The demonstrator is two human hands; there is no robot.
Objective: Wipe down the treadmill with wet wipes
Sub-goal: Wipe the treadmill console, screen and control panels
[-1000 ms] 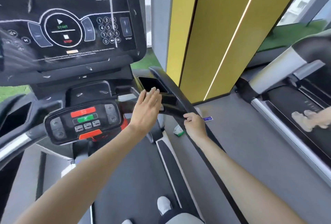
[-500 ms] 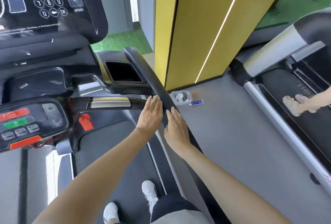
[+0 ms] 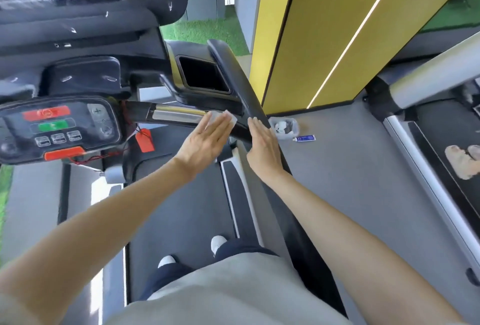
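Between the two side rails of the dark grey treadmill [image 3: 181,208] I am standing on its belt, my white shoes [image 3: 218,243] showing below my shorts. My left hand [image 3: 205,143] is lying flat with the fingers straight and together, pressing a thin, translucent white wet wipe [image 3: 225,117] against the end of the black crossbar with the silver grip plate [image 3: 176,114], just where it meets the long black right handrail [image 3: 241,86]. The wipe is peeking out from under my fingertips; I am not curling round it, only pushing down on it.

My right hand [image 3: 262,148] is also spread flat, fingers straight and closed up side by side, leaning against the inner face of that handrail just beside my left hand and holding nothing.

To my left the small black control pad with red and green buttons [image 3: 57,127] is sitting on the crossbar, with an orange-red safety tag [image 3: 145,140] dangling beside it. Past the handrail, on the grey floor, a clear plastic tub [image 3: 284,127] and a small blue-and-white tube [image 3: 304,138] are lying near the foot of the yellow column [image 3: 311,26].
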